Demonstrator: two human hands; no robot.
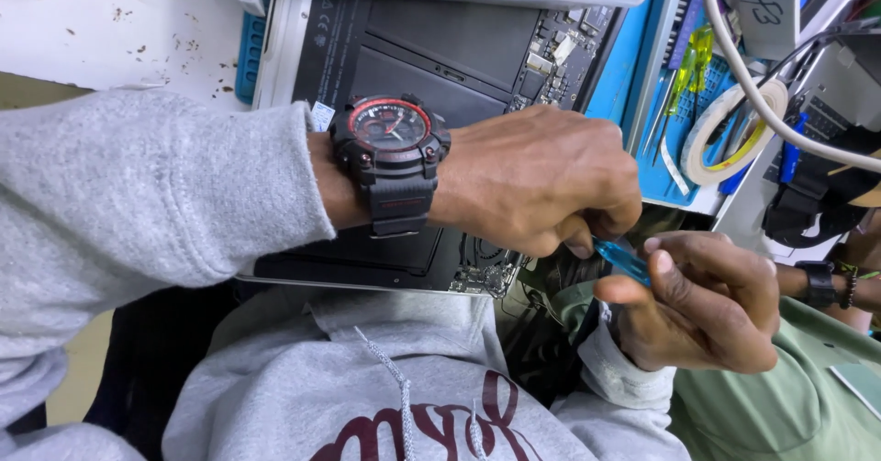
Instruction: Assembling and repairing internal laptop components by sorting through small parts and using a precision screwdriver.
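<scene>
Mostly the small blue tool (622, 259) is hidden: only a short translucent blue piece shows between the two hands, and its tip and its end are covered by fingers, so I cannot tell what kind of tool it is. The left hand (537, 178), with a black and red wristwatch (393, 154) and a grey sleeve (138, 195), comes across from the left and has its grip pinched on the far end of the blue tool. The right hand (702, 300) lies near, at the right, and its grip is closed around the near end of the same tool. Both hands are in the middle right of the scene, above the near right corner of an opened laptop (459, 66), whose black battery cells and circuit board are partly covered by the left arm. A small white label (322, 115) sits on the laptop just left of the watch, too small to make out. Far right, a grey square tag (769, 7) with handwriting hangs above a blue tray (642, 103) with a yellow-green screwdriver (690, 68), beside a roll of tape (730, 135) and a white cable (780, 126). At the right edge another person's wrist (826, 285) with a dark band is cut off.
</scene>
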